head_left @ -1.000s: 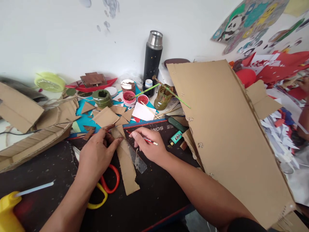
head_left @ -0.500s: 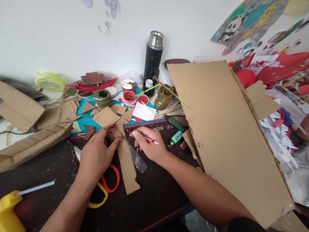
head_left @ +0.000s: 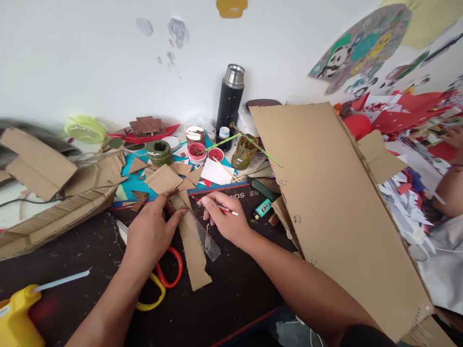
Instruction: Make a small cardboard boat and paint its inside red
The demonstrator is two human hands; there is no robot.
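Observation:
My right hand (head_left: 226, 219) is closed round a red pencil (head_left: 228, 210), its tip pointing left toward a narrow cardboard strip (head_left: 195, 260). Across that strip lies a clear plastic ruler (head_left: 210, 246), slanting down to the right, with a bit of string at its lower end. My left hand (head_left: 154, 229) grips the ruler's upper end against the cardboard, thumb on one side and curled fingers on the other. Scissors with red and yellow handles (head_left: 170, 267) rest beneath my left wrist, their blades partly hidden by it.
A large cardboard sheet (head_left: 325, 193) leans on the right. Behind my hands stand paint pots (head_left: 160, 153), a brush jar (head_left: 244, 153) and a black flask (head_left: 230, 103). A cardboard boat hull (head_left: 65, 217) and a yellow glue gun (head_left: 21, 313) lie left. Another person's arm (head_left: 446, 188) shows far right.
The camera view has shifted slightly, so the scene sits a little lower and the left side further right. Both hands keep nearly the same place on the ruler and pencil.

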